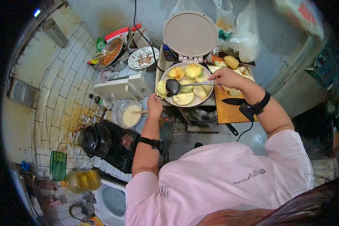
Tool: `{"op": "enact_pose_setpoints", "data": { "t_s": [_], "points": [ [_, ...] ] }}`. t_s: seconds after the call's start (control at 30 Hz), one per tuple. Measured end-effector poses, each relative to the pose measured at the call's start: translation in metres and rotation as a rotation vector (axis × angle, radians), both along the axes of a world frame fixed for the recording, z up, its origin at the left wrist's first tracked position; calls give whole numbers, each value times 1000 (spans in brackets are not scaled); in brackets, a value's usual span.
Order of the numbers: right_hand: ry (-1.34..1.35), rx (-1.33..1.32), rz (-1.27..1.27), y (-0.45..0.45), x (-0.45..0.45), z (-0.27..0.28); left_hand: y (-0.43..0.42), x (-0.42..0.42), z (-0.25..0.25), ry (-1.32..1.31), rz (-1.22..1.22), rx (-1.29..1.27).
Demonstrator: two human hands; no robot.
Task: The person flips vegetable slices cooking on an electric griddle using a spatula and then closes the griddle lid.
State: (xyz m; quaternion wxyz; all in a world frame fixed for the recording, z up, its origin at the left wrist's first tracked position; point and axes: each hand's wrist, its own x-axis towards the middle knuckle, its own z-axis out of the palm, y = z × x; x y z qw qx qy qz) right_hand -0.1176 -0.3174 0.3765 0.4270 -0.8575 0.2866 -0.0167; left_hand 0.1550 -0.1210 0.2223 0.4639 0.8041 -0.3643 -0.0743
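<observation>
My right hand (229,80) is closed round the thin handle of a spatula (173,87). Its dark blade lies over the left side of a round electric griddle (211,98) with a raised lid (190,33). Several pale yellow-green, batter-coated slices (183,99) lie in the griddle. At the griddle's left rim, the fingertips of my left hand (154,106) pinch the lower edge of another battered slice (161,89), which sits beside the blade. What vegetable the slices are, I cannot tell.
A bowl of batter (131,115) stands left, near a black pot (96,140) on the stove. On the right, a knife (233,101) lies on a wooden cutting board (226,113). A deer-patterned plate (143,58) and an oil jug (83,181) are also there.
</observation>
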Motion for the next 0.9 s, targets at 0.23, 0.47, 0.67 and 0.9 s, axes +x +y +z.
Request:
{"op": "enact_pose_setpoints", "data": {
  "t_s": [0.23, 0.47, 0.67, 0.9],
  "points": [
    [-65, -161, 115, -11, 18, 20, -21, -3, -2, -158, -160, -193],
    [41, -642, 140, -4, 35, 52, -20, -16, 19, -48, -73, -231],
    [-65, -654, 107, 9, -5, 68, 8, -8, 23, -138, -15, -253],
    [-134, -571, 98, 21, -23, 34, 34, 4, 1, 34, 37, -186]
  ]
}}
